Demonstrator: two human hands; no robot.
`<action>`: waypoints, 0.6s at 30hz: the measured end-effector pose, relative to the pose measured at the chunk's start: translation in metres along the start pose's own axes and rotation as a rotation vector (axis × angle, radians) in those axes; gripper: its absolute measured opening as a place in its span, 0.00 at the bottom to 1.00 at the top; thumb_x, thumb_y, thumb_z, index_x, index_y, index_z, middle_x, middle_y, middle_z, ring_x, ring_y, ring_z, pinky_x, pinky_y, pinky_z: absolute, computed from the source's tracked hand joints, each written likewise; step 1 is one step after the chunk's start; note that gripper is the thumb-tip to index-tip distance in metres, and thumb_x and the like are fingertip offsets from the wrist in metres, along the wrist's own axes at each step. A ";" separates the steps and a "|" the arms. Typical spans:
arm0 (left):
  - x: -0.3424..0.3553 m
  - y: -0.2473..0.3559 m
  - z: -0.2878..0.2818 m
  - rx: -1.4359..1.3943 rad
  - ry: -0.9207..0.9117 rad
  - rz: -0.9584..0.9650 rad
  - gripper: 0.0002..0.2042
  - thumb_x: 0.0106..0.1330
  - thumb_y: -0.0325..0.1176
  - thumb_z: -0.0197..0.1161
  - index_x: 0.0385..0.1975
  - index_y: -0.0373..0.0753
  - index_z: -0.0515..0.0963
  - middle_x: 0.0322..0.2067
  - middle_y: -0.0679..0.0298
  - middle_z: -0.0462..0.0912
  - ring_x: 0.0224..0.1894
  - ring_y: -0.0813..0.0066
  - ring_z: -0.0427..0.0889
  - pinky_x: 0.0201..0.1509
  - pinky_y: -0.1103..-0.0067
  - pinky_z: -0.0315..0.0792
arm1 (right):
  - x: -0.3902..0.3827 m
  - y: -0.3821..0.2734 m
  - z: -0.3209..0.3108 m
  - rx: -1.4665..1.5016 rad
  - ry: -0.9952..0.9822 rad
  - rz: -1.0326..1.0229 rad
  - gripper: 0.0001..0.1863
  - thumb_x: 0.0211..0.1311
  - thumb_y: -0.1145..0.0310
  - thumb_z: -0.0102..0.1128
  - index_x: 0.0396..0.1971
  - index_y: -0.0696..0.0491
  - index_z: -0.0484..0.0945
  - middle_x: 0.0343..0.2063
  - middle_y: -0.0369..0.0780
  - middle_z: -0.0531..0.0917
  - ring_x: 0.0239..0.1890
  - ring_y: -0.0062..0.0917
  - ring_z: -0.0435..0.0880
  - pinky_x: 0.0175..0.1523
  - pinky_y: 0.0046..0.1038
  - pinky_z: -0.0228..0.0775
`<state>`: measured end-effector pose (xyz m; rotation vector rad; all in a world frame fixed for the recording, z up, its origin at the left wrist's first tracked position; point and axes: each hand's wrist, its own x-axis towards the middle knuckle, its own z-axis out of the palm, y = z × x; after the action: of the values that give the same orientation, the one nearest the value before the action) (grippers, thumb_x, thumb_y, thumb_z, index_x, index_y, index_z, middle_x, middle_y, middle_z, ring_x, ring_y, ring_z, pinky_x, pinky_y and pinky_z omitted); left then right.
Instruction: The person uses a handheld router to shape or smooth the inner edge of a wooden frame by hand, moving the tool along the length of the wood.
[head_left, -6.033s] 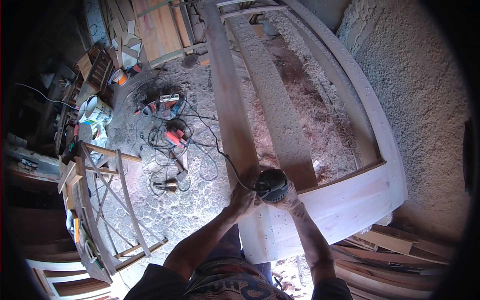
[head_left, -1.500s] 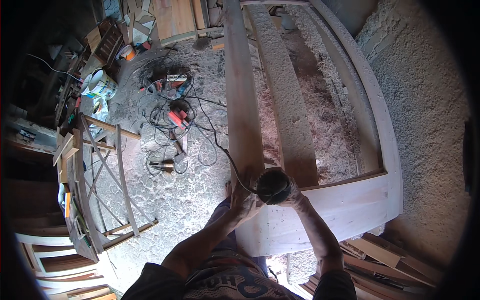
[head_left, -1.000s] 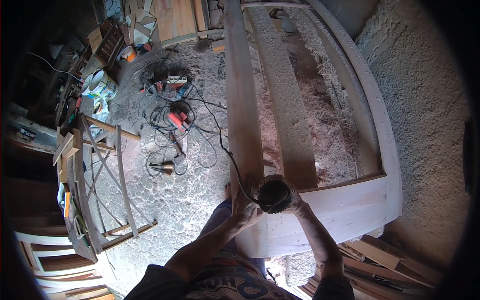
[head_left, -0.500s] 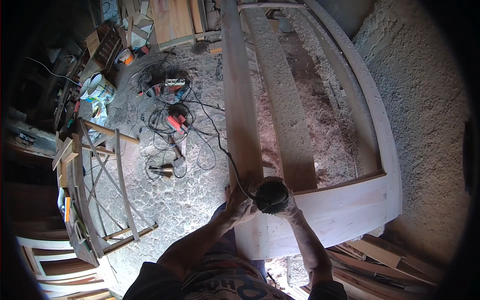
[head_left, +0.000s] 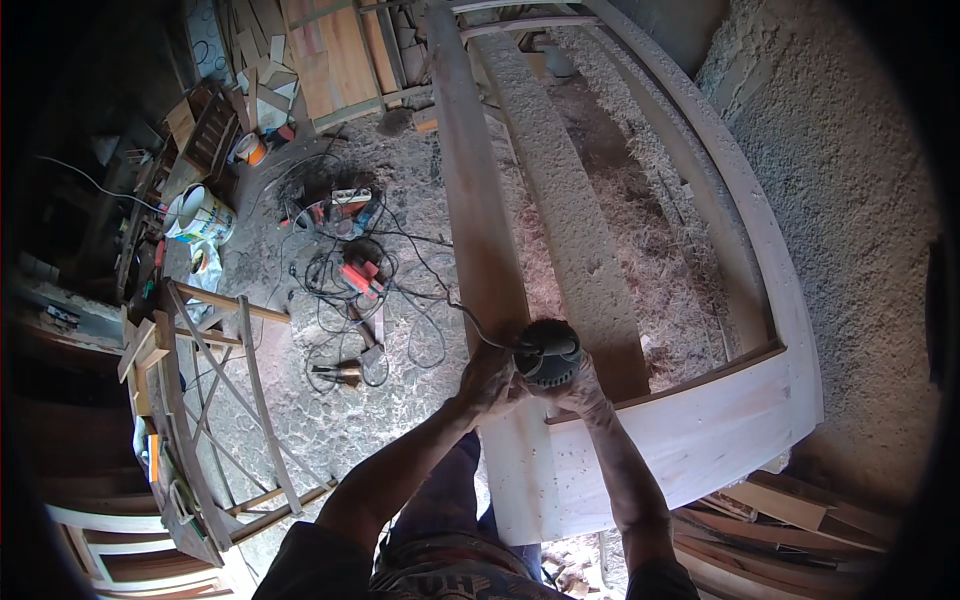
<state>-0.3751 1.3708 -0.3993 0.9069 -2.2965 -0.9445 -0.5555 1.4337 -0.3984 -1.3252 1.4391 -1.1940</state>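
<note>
Both my hands grip a black corded power tool [head_left: 548, 362] with a round, vented top, which sits on the long side board [head_left: 487, 230] of a large pale wooden frame. My left hand [head_left: 490, 380] wraps its left side, and my right hand [head_left: 580, 388] closes round its right side. The tool's base is hidden beneath its body and my hands, so its exact kind is unclear. From its top a dark cord [head_left: 460, 310] runs off to the left. Close to my right hand lies the frame's wide curved end board [head_left: 680, 445].
Tangled cables [head_left: 330, 270], a red power tool [head_left: 362, 278] and a hammer [head_left: 368, 345] lie on the dusty floor at left. A wooden trestle [head_left: 255, 400] stands left of me. White buckets [head_left: 200, 215] are farther back. Planks [head_left: 780, 505] are stacked at lower right, beside a rough wall [head_left: 850, 250].
The tool and both hands have moved a little farther away along the side board. The tool's top has turned or tilted, showing more of its vented rim. The view has shifted slightly.
</note>
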 end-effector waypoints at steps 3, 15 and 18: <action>0.026 -0.030 -0.001 -0.893 -0.051 -0.312 0.29 0.71 0.41 0.69 0.67 0.39 0.64 0.57 0.61 0.75 0.56 0.68 0.78 0.57 0.73 0.78 | 0.027 -0.002 0.002 0.101 0.014 0.007 0.46 0.39 0.61 0.90 0.61 0.52 0.75 0.56 0.39 0.83 0.56 0.29 0.84 0.64 0.33 0.78; 0.161 -0.073 -0.053 -1.015 -0.188 -0.198 0.31 0.71 0.44 0.71 0.68 0.39 0.66 0.63 0.59 0.73 0.63 0.64 0.77 0.66 0.72 0.76 | 0.164 0.007 -0.008 0.254 0.044 0.048 0.46 0.44 0.68 0.85 0.65 0.52 0.70 0.59 0.38 0.81 0.59 0.25 0.81 0.67 0.30 0.76; 0.204 -0.074 -0.077 -1.422 -0.229 -0.388 0.35 0.67 0.42 0.75 0.69 0.40 0.65 0.66 0.59 0.71 0.65 0.63 0.75 0.68 0.70 0.74 | 0.209 0.003 -0.011 0.311 0.049 0.055 0.46 0.44 0.71 0.85 0.66 0.52 0.70 0.58 0.36 0.82 0.58 0.22 0.81 0.66 0.29 0.76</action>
<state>-0.4310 1.1495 -0.3679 0.5384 -0.9846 -2.3915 -0.5891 1.2277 -0.3928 -1.0429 1.2541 -1.3593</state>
